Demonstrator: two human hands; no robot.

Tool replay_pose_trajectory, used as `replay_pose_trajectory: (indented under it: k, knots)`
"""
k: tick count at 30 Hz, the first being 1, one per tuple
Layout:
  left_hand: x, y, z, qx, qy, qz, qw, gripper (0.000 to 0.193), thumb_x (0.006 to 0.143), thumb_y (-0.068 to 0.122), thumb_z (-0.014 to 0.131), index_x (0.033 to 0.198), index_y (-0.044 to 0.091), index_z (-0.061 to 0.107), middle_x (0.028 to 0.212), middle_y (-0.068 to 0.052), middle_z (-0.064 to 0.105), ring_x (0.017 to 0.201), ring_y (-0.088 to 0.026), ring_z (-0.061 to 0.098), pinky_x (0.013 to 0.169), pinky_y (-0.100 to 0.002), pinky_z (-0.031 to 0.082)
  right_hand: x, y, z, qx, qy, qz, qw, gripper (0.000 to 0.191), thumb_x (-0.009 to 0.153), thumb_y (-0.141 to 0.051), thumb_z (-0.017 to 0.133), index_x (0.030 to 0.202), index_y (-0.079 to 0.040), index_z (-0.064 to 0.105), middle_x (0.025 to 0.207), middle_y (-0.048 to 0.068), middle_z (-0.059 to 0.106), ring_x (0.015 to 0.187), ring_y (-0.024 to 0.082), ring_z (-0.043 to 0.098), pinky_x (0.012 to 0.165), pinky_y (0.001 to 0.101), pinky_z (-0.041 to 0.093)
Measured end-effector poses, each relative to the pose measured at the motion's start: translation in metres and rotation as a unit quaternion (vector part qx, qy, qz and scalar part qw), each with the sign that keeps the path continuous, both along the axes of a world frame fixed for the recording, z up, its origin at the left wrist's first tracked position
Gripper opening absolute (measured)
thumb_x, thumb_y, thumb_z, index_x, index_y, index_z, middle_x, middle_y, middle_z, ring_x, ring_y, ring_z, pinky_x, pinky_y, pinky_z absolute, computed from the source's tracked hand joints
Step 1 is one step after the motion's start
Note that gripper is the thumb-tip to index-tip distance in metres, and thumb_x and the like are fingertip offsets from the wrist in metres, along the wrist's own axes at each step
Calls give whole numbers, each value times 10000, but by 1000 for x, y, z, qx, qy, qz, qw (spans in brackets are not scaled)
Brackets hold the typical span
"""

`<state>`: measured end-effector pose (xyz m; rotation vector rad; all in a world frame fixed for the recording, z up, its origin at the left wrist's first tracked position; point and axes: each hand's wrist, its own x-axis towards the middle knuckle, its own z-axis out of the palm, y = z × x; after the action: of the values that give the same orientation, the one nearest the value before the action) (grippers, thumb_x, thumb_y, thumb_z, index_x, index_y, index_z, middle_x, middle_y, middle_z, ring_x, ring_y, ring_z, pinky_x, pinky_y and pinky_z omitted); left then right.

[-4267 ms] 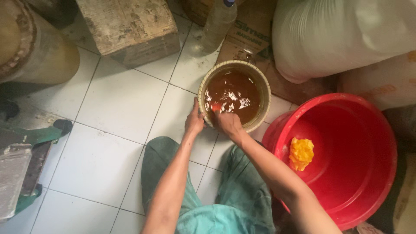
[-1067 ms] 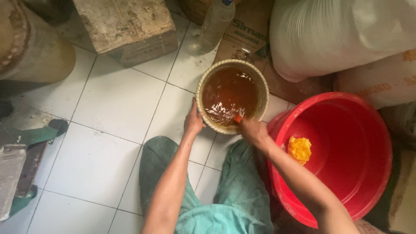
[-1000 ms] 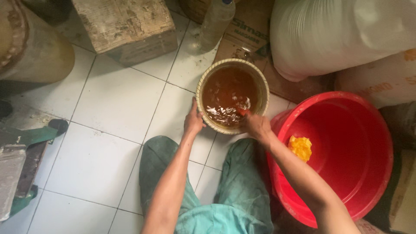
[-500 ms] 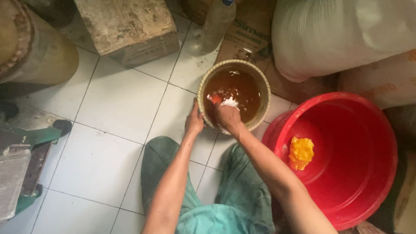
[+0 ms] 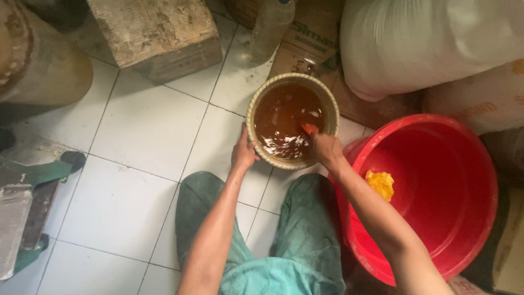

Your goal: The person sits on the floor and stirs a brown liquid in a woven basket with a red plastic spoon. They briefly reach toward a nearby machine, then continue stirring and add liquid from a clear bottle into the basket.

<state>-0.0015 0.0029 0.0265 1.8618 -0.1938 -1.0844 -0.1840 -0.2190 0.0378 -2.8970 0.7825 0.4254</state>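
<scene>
Bucket (image 5: 292, 121) left of basin (image 5: 436, 164), wooden block (image 5: 158, 33) behind-left.

**White tiled floor and what is sitting on it**

A white tiled floor (image 5: 147, 114) with dark grout lines is filling the left and middle of the frame. A round cream-rimmed bucket of brown liquid (image 5: 292, 120) is standing on it at upper centre. Just to its right, a large red plastic basin (image 5: 436, 191) is sitting at the right of the frame, with a yellow lump inside. A weathered rectangular wooden block (image 5: 158, 33) is resting at upper left, beside a tan cylindrical drum (image 5: 43, 65) at the far upper left. A clear plastic bottle (image 5: 270, 27) is standing at top centre, next to a flattened brown cardboard sheet (image 5: 311, 38). A bulging white sack (image 5: 426, 43) is lying at upper right.
</scene>
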Motion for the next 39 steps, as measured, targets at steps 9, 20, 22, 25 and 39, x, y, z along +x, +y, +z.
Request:
replay_pose_trajectory:
  k: [9, 20, 22, 25, 39]
  knots:
    - [-1, 2, -7, 8, -5, -3, 1000, 774, 995, 68, 527, 1623, 312, 148, 1408, -121, 631, 609, -223, 750, 611, -347, 617, 101, 35, -15, 44, -55, -3, 998, 277, 761, -225, 694, 986, -66, 671, 731, 186, 718, 643, 364, 724, 564, 486, 577]
    - [0, 1, -14, 18, -7, -12, 1000, 778, 1007, 96, 540, 1634, 315, 135, 1418, -100, 639, 583, -207, 734, 595, -338, 614, 9, 81, 17, 118, -2, 79, 990, 244, 922, -267, 638, 1033, -51, 666, 775, 200, 727, 724, 387, 730, 618, 517, 567]
    - [-1, 0, -11, 21, -1, -12, 1000, 781, 1008, 94, 534, 1639, 320, 132, 1404, -100, 653, 583, -200, 733, 598, -335, 612, -2, 64, 26, 109, 68, 39, 991, 250, 936, -255, 623, 1081, -55, 661, 805, 192, 739, 762, 365, 744, 639, 502, 579]
    - [-1, -1, -9, 27, -1, -10, 1000, 783, 1002, 83, 530, 1637, 327, 142, 1410, -94, 642, 582, -204, 731, 599, -339, 612, -3, 39, 34, 141, 49, 8, 989, 399, 864, -275, 651, 1238, -135, 656, 868, 181, 754, 770, 372, 742, 614, 510, 571]
    - [0, 2, -15, 7, -25, -11, 1000, 761, 997, 106, 548, 1624, 301, 163, 1369, -114, 657, 597, -217, 751, 608, -351, 621, 105, 52, -18, 65, -43, 9, 997, 193, 841, -212, 660, 972, -73, 688, 737, 176, 734, 658, 357, 734, 555, 473, 571]
